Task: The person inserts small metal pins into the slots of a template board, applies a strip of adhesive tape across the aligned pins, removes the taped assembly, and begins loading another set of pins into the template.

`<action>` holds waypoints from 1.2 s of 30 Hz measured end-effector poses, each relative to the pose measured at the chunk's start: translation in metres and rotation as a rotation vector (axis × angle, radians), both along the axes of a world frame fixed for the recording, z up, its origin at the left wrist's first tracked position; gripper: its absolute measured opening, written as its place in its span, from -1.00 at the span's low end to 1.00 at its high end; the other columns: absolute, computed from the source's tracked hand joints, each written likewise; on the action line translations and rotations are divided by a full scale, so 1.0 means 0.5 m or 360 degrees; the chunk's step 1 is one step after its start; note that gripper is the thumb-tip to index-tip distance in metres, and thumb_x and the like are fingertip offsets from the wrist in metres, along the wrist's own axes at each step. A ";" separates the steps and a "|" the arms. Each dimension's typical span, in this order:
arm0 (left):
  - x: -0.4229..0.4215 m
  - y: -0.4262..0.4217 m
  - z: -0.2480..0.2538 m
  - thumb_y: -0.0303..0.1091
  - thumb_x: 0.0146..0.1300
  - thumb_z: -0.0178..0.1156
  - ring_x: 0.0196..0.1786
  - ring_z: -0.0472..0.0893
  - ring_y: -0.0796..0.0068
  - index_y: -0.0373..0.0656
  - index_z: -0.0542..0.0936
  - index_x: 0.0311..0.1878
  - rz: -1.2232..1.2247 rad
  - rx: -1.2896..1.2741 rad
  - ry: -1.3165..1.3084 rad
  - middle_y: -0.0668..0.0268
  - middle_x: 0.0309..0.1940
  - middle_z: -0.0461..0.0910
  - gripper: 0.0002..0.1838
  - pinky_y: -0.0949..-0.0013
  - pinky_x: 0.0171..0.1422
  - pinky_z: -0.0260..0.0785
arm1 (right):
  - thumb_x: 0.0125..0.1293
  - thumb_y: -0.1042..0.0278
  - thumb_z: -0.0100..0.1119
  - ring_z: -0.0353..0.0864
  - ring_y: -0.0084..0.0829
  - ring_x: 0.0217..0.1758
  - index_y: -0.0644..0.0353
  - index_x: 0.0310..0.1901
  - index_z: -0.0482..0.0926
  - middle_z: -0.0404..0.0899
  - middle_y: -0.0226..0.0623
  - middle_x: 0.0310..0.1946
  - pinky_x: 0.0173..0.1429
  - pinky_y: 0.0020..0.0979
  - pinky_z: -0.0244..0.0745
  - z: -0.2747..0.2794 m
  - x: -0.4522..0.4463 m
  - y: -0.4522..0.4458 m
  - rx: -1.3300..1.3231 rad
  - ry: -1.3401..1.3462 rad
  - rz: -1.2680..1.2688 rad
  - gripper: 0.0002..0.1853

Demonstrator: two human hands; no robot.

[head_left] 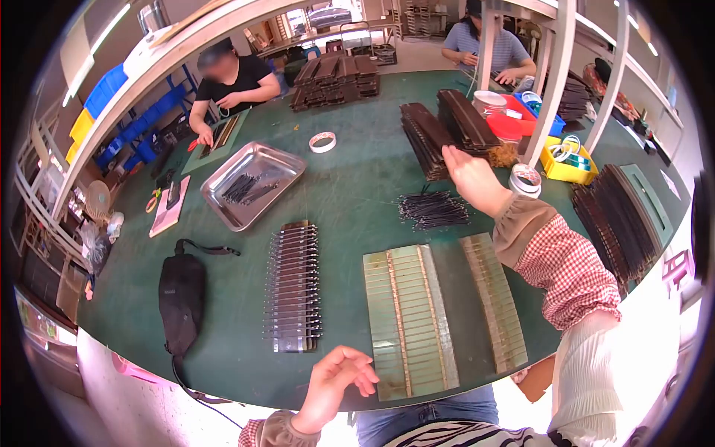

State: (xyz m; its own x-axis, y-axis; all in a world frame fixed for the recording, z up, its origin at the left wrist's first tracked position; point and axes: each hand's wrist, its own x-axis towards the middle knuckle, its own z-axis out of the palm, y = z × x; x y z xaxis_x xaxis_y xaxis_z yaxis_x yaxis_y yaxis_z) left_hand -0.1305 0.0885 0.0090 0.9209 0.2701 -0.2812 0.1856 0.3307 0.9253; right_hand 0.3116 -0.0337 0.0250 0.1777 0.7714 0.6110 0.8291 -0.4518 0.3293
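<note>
My right hand (477, 179) reaches out to the near end of a stack of dark brown strips (424, 138), its fingers stretched along the stack's edge; the thumb is hard to see. Just below that hand lies a pile of thin black pins with small heads (432, 211). Close to the table's front edge, my left hand (339, 381) hovers with loosely curled fingers, nothing visible in them. It is beside the lower left corner of a pale green slotted board (383, 320). A narrower slotted board (495, 302) lies to the right, under my right forearm.
Left of the boards is a stack of strips with pins (293, 287), then a black pouch (181, 302). A metal tray (290, 167) holds more pins. Tape rolls (322, 142), a yellow bin (567, 168) and shelf posts stand around. Two people work across the table.
</note>
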 end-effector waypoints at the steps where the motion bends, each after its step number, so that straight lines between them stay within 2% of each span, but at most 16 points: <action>1: 0.012 -0.006 0.005 -0.43 0.54 0.01 -0.36 0.69 0.27 -0.32 0.52 0.00 -0.0032 0.0014 -0.0018 0.05 -0.31 0.69 -0.83 0.30 -0.24 0.55 | 0.07 0.62 0.13 0.73 -0.04 -0.04 0.51 0.13 0.51 0.66 0.13 -0.02 -0.04 -0.18 0.66 0.022 -0.010 -0.008 0.0155 0.0151 0.0038 -0.50; 2: 0.025 -0.011 0.009 -0.43 0.53 0.01 -0.35 0.69 0.27 -0.32 0.52 0.02 -0.0061 0.0025 -0.0032 0.05 -0.30 0.69 -0.82 0.30 -0.22 0.55 | 0.10 0.69 0.08 0.71 -0.02 -0.05 0.46 0.14 0.51 0.68 0.10 -0.10 -0.04 -0.13 0.64 0.042 -0.016 -0.019 0.0487 0.0321 0.0187 -0.51; 5: 0.081 -0.024 0.016 -0.41 0.53 0.04 -0.19 0.70 0.24 -0.30 0.46 0.15 -0.0192 -0.0001 -0.0219 0.04 -0.17 0.68 -0.76 0.22 -0.05 0.57 | 0.35 0.63 0.06 0.75 -0.20 0.01 0.38 0.33 0.43 0.71 0.05 -0.02 0.13 -0.31 0.60 0.086 -0.076 -0.072 0.1115 0.1156 0.0316 -0.51; 6: 0.106 -0.034 0.021 -0.40 0.53 0.04 -0.13 0.69 0.24 -0.29 0.45 0.17 -0.0152 -0.0041 -0.0297 0.05 -0.12 0.67 -0.74 0.19 0.02 0.56 | 0.44 0.56 0.06 0.69 -0.32 0.11 0.34 0.40 0.39 0.69 -0.05 0.09 0.25 -0.38 0.51 0.088 -0.103 -0.096 0.1296 0.1681 0.0461 -0.51; 9: 0.201 -0.068 0.042 -0.38 0.52 0.07 0.05 0.66 0.24 -0.25 0.40 0.25 -0.0002 -0.0268 -0.0554 0.07 0.04 0.63 -0.68 0.10 0.20 0.52 | 0.48 0.52 0.05 0.59 -0.35 0.23 0.33 0.40 0.39 0.61 -0.15 0.20 0.33 -0.39 0.45 0.091 -0.251 -0.153 0.1660 0.2521 0.0566 -0.52; 13: 0.302 -0.081 0.000 -0.39 0.50 0.13 0.15 0.65 0.30 -0.21 0.38 0.31 0.0077 -0.0671 -0.0835 0.15 0.14 0.60 -0.62 0.14 0.27 0.50 | 0.52 0.47 0.04 0.47 -0.37 0.36 0.34 0.41 0.38 0.49 -0.14 0.32 0.44 -0.37 0.33 0.047 -0.433 -0.204 0.1673 0.2823 0.0575 -0.53; 15: 0.301 -0.100 0.001 -0.41 0.49 0.15 0.16 0.64 0.34 -0.22 0.37 0.34 0.0097 -0.0574 -0.0710 0.19 0.15 0.60 -0.58 0.20 0.25 0.52 | 0.51 0.51 0.05 0.46 -0.38 0.37 0.33 0.43 0.36 0.45 -0.14 0.36 0.45 -0.37 0.30 0.006 -0.476 -0.231 0.1570 0.2997 0.0528 -0.51; 19: 0.276 -0.107 -0.006 -0.44 0.47 0.16 0.16 0.65 0.40 -0.25 0.36 0.36 -0.0215 -0.0501 -0.0403 0.23 0.16 0.60 -0.56 0.31 0.22 0.54 | 0.43 0.51 0.19 0.56 -0.57 0.04 0.25 0.47 0.31 0.56 -0.36 0.00 0.17 -0.50 0.46 0.013 -0.444 -0.282 0.0826 0.2900 0.0388 -0.41; 20: 0.274 -0.105 -0.006 -0.43 0.47 0.18 0.16 0.65 0.41 -0.27 0.36 0.36 -0.0369 -0.0510 -0.0336 0.21 0.16 0.60 -0.54 0.30 0.20 0.57 | 0.42 0.48 0.23 0.54 -0.66 -0.25 0.22 0.50 0.26 0.51 -0.45 -0.26 -0.17 -0.59 0.48 0.009 -0.429 -0.279 0.0818 0.2972 0.0395 -0.35; 23: 0.277 -0.116 -0.010 -0.41 0.47 0.19 0.15 0.66 0.41 -0.27 0.35 0.36 -0.0561 -0.0498 -0.0143 0.18 0.16 0.60 -0.53 0.28 0.21 0.58 | 0.39 0.50 0.22 0.48 -0.68 -0.45 0.19 0.52 0.21 0.44 -0.51 -0.39 -0.40 -0.63 0.38 0.013 -0.410 -0.284 0.0587 0.3080 0.0240 -0.31; 24: 0.284 -0.116 -0.025 -0.40 0.47 0.18 0.14 0.66 0.39 -0.26 0.38 0.33 -0.0602 -0.0533 -0.0114 0.18 0.13 0.61 -0.57 0.28 0.22 0.59 | 0.38 0.53 0.21 0.42 -0.68 -0.58 0.24 0.53 0.17 0.40 -0.51 -0.44 -0.56 -0.62 0.29 0.006 -0.407 -0.284 0.0613 0.3074 0.0269 -0.29; 27: 0.288 -0.113 -0.045 -0.39 0.47 0.18 0.11 0.68 0.35 -0.27 0.40 0.27 -0.0586 -0.0534 0.0081 0.16 0.10 0.62 -0.62 0.25 0.23 0.58 | 0.40 0.52 0.22 0.48 -0.66 -0.55 0.31 0.54 0.14 0.43 -0.48 -0.44 -0.54 -0.60 0.37 0.000 -0.404 -0.302 0.0711 0.3182 0.0165 -0.27; 30: 0.272 -0.102 -0.057 -0.42 0.49 0.15 0.09 0.69 0.31 -0.28 0.42 0.22 -0.0535 -0.0539 -0.0161 0.12 0.05 0.63 -0.69 0.24 0.24 0.57 | 0.41 0.55 0.20 0.50 -0.63 -0.56 0.36 0.55 0.08 0.41 -0.47 -0.45 -0.54 -0.55 0.46 -0.009 -0.404 -0.313 0.0796 0.3275 0.0098 -0.25; 33: 0.260 -0.093 -0.071 -0.46 0.51 0.10 0.07 0.70 0.29 -0.30 0.48 0.15 -0.0383 0.0266 -0.0344 0.08 0.07 0.63 -0.77 0.22 0.24 0.56 | 0.41 0.56 0.19 0.51 -0.63 -0.54 0.36 0.55 0.09 0.41 -0.46 -0.46 -0.55 -0.54 0.49 -0.031 -0.407 -0.308 0.0701 0.3208 0.0014 -0.26; 34: 0.256 -0.089 -0.061 -0.51 0.49 0.10 0.19 0.65 0.17 -0.31 0.52 0.12 -0.0390 0.0640 -0.0224 0.07 0.12 0.63 -0.79 0.13 0.28 0.52 | 0.41 0.56 0.19 0.52 -0.63 -0.54 0.36 0.55 0.10 0.41 -0.46 -0.46 -0.55 -0.54 0.50 -0.037 -0.410 -0.303 0.0654 0.3166 -0.0011 -0.27; 36: 0.260 -0.084 -0.060 -0.48 0.45 0.16 0.32 0.54 0.08 -0.33 0.54 0.14 -0.0410 0.1374 -0.0575 0.06 0.19 0.60 -0.74 0.05 0.38 0.42 | 0.39 0.54 0.21 0.54 -0.55 -0.55 0.37 0.51 0.18 0.46 -0.38 -0.46 -0.51 -0.49 0.52 -0.038 -0.415 -0.286 0.0494 0.3006 -0.0110 -0.31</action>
